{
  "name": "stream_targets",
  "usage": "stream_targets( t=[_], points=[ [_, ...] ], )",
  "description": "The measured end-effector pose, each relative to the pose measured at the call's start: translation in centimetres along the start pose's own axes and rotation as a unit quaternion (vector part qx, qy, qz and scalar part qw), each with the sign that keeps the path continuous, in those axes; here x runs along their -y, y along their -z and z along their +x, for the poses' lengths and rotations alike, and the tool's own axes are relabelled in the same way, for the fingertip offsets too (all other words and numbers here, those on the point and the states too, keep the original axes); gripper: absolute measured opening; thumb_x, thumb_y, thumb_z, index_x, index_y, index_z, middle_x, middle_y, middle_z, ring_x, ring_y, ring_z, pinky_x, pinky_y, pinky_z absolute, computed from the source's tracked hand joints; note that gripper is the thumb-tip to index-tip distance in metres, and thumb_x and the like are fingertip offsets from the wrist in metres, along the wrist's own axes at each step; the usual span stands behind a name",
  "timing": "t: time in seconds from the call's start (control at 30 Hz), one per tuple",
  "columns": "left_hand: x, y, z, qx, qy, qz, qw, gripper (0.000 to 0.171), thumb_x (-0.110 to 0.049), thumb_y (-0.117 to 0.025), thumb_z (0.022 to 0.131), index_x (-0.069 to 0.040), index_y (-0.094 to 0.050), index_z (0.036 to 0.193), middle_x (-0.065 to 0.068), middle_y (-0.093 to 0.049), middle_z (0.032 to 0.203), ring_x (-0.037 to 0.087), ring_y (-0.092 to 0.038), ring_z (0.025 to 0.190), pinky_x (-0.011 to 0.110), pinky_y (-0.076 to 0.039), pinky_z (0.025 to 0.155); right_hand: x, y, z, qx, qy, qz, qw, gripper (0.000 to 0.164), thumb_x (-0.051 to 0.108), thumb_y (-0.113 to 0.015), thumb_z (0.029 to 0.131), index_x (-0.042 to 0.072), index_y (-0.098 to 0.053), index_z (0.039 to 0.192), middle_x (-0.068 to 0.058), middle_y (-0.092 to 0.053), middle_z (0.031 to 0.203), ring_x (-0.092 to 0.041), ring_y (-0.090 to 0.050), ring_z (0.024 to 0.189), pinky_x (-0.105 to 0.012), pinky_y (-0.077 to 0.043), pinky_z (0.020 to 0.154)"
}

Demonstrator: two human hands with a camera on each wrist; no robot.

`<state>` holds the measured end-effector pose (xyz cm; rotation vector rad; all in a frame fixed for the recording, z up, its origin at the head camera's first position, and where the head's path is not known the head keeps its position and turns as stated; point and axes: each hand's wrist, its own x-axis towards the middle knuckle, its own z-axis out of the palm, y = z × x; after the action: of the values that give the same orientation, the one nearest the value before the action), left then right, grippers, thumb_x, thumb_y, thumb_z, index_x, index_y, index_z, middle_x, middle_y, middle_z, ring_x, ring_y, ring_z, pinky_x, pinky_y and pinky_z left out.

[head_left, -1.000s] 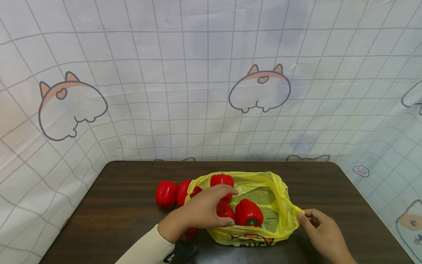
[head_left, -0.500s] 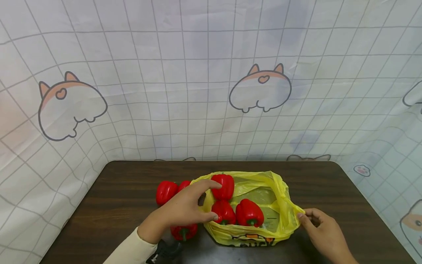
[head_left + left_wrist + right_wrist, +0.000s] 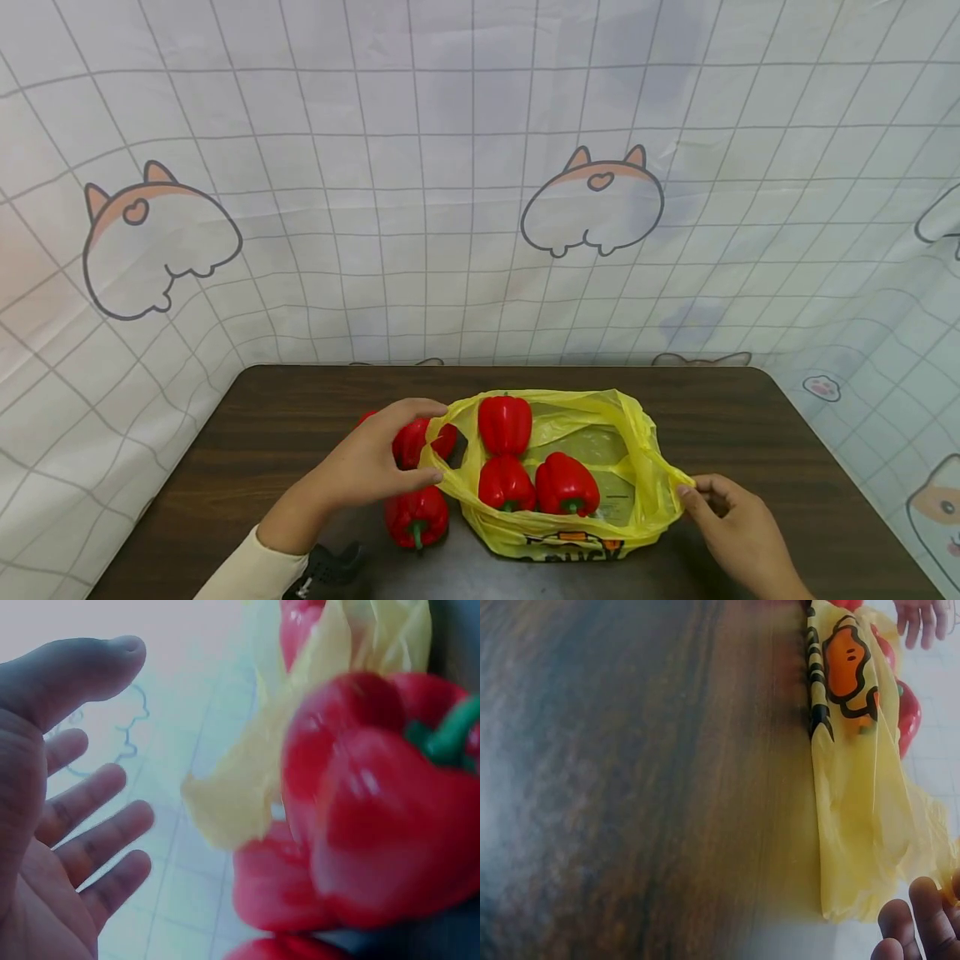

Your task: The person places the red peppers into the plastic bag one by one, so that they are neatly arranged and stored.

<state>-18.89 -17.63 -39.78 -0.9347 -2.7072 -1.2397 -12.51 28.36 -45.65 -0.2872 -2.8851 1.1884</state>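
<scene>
A yellow plastic bag (image 3: pixel 637 500) lies with its mouth spread on the table. Three red bell peppers sit inside: one at the back (image 3: pixel 506 425), one at the front left (image 3: pixel 507 485) and one at the front middle (image 3: pixel 567 483). My right hand (image 3: pixel 738 529) pinches the bag's right edge between thumb and fingers. My left hand (image 3: pixel 360 467) holds nothing, its fingers spread just left of the bag's left handle. Beneath it and beside the bag are a bell pepper with a green stem (image 3: pixel 417 515) and another pepper (image 3: pixel 427 442). A further one is mostly hidden behind that hand.
The dark wooden table (image 3: pixel 247 450) runs back to a white checked cloth (image 3: pixel 450 250) with cartoon animals, which also hangs at the sides. A black strap-like object (image 3: pixel 333 567) shows beside the left wrist.
My left hand has withdrawn leftward from over the peppers in the bag to outside its left edge. The peppers inside remain. My right hand keeps its pinch on the bag.
</scene>
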Motion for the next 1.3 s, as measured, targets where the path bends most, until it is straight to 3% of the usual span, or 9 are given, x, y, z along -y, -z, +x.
stream_targets(
  t=[0.4,0.6,0.93,1.3],
  points=[
    [3.6,2.0,-1.9,-0.039,0.034,0.024,0.9984,0.072,-0.021,-0.092,0.077,-0.024,-0.056,0.140,-0.004,-0.056,0.143,0.028,-0.053,0.131,0.057,-0.050,0.101,0.0,-0.1,0.1,-0.001,-0.003,0.001,1.000,0.047,0.046,-0.059,0.104,0.002,-0.066,0.120,0.002,-0.074,0.092,-0.023,-0.069,0.091,-0.049,-0.056,0.078],
    [5.6,2.6,-2.6,-0.043,0.051,0.024,0.9975,0.075,-0.017,-0.092,0.077,-0.016,-0.055,0.142,0.002,-0.057,0.142,0.031,-0.056,0.126,0.056,-0.052,0.098,-0.1,-0.1,0.1,-0.001,-0.002,-0.001,1.000,0.049,0.048,-0.058,0.103,0.002,-0.066,0.120,0.002,-0.074,0.093,-0.022,-0.069,0.091,-0.048,-0.056,0.079],
    [8.6,2.8,-2.9,-0.039,0.053,0.036,0.9972,0.082,-0.014,-0.091,0.077,-0.013,-0.049,0.148,0.008,-0.049,0.151,0.040,-0.049,0.133,0.064,-0.043,0.104,0.0,0.0,0.0,-0.001,-0.007,0.000,1.000,0.049,0.047,-0.058,0.103,0.002,-0.066,0.121,0.003,-0.073,0.092,-0.021,-0.069,0.090,-0.047,-0.056,0.077],
    [10.6,2.4,-3.2,-0.024,0.074,0.045,0.9959,0.083,-0.010,-0.090,0.076,-0.008,-0.048,0.147,0.013,-0.046,0.154,0.040,-0.046,0.137,0.063,-0.041,0.107,0.0,0.3,-0.3,-0.002,0.000,0.002,1.000,0.049,0.048,-0.058,0.103,0.002,-0.066,0.121,0.001,-0.074,0.092,-0.021,-0.069,0.091,-0.049,-0.056,0.080]
  ],
)
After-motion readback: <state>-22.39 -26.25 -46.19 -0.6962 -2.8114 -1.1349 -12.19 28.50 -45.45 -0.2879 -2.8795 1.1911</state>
